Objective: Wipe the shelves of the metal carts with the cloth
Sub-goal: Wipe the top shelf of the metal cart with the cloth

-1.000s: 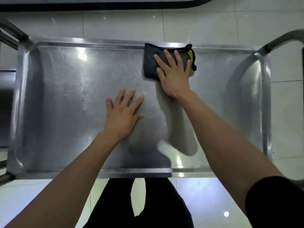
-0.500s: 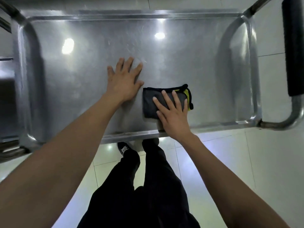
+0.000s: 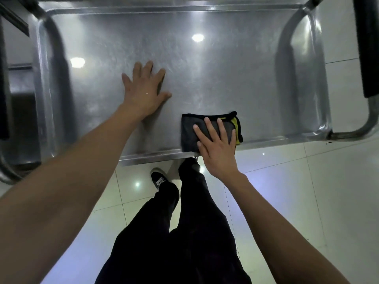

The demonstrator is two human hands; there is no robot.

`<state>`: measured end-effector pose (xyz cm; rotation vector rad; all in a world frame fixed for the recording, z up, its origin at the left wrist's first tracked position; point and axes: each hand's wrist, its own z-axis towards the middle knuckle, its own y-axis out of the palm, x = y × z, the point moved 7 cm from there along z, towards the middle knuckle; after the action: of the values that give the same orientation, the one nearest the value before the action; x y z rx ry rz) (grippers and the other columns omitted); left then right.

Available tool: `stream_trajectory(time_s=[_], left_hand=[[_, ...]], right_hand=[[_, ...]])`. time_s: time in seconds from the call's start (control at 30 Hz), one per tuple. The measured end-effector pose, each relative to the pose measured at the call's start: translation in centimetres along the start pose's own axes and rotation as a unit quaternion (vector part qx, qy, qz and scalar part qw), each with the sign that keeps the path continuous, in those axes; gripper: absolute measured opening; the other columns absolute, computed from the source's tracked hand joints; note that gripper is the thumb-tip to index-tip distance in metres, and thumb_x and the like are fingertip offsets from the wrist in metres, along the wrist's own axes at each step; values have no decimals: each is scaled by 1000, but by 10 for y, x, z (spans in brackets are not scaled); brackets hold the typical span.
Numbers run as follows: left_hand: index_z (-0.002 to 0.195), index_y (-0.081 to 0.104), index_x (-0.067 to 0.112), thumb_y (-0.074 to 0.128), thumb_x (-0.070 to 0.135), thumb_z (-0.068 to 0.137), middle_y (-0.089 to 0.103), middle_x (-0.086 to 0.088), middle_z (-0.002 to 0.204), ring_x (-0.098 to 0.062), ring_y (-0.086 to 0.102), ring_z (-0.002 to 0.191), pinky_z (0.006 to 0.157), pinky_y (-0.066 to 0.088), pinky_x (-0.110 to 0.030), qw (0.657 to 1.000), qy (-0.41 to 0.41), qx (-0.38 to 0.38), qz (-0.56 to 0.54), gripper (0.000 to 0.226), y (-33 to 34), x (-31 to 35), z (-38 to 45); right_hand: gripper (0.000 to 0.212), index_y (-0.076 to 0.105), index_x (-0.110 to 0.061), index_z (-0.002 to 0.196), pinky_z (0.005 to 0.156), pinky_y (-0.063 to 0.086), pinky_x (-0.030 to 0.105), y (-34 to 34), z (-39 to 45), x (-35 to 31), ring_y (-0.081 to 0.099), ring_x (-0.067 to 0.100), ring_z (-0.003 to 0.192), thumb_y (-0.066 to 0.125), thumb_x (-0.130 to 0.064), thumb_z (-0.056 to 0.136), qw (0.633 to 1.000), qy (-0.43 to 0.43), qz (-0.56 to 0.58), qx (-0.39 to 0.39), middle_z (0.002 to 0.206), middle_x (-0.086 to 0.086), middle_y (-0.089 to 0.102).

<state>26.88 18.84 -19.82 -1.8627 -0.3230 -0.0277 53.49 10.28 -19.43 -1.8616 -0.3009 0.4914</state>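
My right hand [image 3: 217, 148] lay flat, fingers spread, pressing the folded grey-and-yellow cloth [image 3: 189, 131] onto the cart's top shelf [image 3: 225, 78], right at the shelf's near rim; my left hand [image 3: 143, 89] rested open, fingers splayed, on the bare steel just beyond the cloth and to its left, gripping nothing; my palm already overhung the rim, so I judged one more pull could drag the cloth off the shelf onto the tiled floor [image 3: 307, 191]; leaning hard on the left hand might also roll the cart away.
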Motion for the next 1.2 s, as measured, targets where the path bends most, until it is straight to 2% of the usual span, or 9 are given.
stream_trajectory(time_s=[0.23, 0.4, 0.5, 0.6, 0.83, 0.93, 1.07, 1.2], left_hand=[[156, 19, 33, 39, 70, 93, 14, -1, 166, -32, 5, 154, 111, 14, -76, 1000, -5, 4, 15, 76, 6, -2, -2], [158, 17, 25, 44, 67, 93, 14, 3, 166, -29, 4, 154, 112, 13, -76, 1000, -17, -19, 8, 82, 6, -7, 2], [158, 18, 28, 44, 65, 95, 12, 5, 166, -36, -1, 153, 112, 13, -76, 1000, -25, -14, -6, 78, 4, -7, -4], [159, 16, 30, 41, 66, 95, 10, 6, 167, -45, -7, 151, 111, 11, -78, 999, -43, -30, -13, 77, 4, -4, -5], [160, 12, 32, 38, 66, 96, 4, 7, 168, -43, -12, 152, 114, 9, -75, 997, -56, -60, 6, 77, 2, -1, -3], [160, 15, 31, 37, 65, 95, 7, 7, 168, -44, -11, 152, 113, 11, -76, 996, -58, -60, 5, 76, 4, -2, -6], [159, 22, 30, 37, 66, 93, 13, 6, 168, -43, -8, 152, 112, 12, -76, 997, -57, -49, -13, 76, 4, -3, -4], [159, 16, 33, 26, 72, 90, 8, 8, 168, -41, -9, 152, 112, 11, -75, 997, -49, -52, -3, 79, 6, -5, -7]], right_hand=[[49, 16, -47, 155, 119, -1, 62, -14, 56, -11, -4, 24, 154, 20, -47, 106, 1000, 6, 13, -6, 167, -8, 7], [51, 12, -49, 155, 116, -8, 61, -29, 133, -8, -8, 22, 153, 20, -49, 104, 999, 10, 33, -9, 168, -8, 3], [51, 12, -49, 155, 116, -11, 60, -40, 178, -9, -9, 23, 153, 19, -50, 104, 999, -5, 32, -4, 168, -8, 2], [51, 13, -48, 155, 117, -8, 63, -53, 224, -14, -7, 24, 154, 19, -49, 103, 999, -24, 26, 5, 168, -7, 4], [52, 14, -45, 156, 117, -6, 66, -77, 316, -35, -7, 27, 154, 22, -47, 104, 998, -56, 15, 22, 168, -4, 3], [53, 15, -43, 156, 116, -2, 69, -89, 353, -46, -5, 28, 154, 23, -45, 104, 996, -80, 10, 28, 168, -5, 5], [54, 16, -43, 156, 115, -1, 70, -96, 377, -55, -2, 29, 154, 22, -45, 103, 995, -95, -1, 34, 167, -5, 9], [54, 16, -43, 156, 117, -1, 67, -89, 354, -53, -2, 27, 154, 24, -45, 103, 995, -87, 12, 37, 167, -7, 9]])
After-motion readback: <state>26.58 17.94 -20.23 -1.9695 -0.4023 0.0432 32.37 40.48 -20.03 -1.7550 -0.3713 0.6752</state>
